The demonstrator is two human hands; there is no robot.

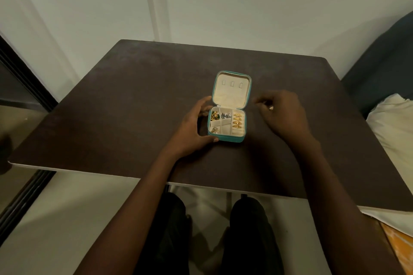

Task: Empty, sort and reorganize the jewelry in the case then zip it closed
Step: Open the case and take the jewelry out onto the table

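A small teal jewelry case [225, 138] lies open in the middle of the dark table, its cream-lined lid [232, 89] flat behind the base. Gold rings [237, 121] sit in the roll on the right. Gold and green pieces [215, 115] fill the back left compartment, and silver pieces [225, 115] lie beside them. A small pale piece [215, 130] rests at the front left. My left hand [192, 127] grips the case's left side, thumb at the front corner. My right hand [281, 111] hovers to the right of the case with loosely curled fingers, nothing plainly held.
The dark brown table [111, 107] stands against a white wall. A dark cushioned seat [384, 62] and a white cloth [393, 123] lie to the right. My legs show below the table's near edge.
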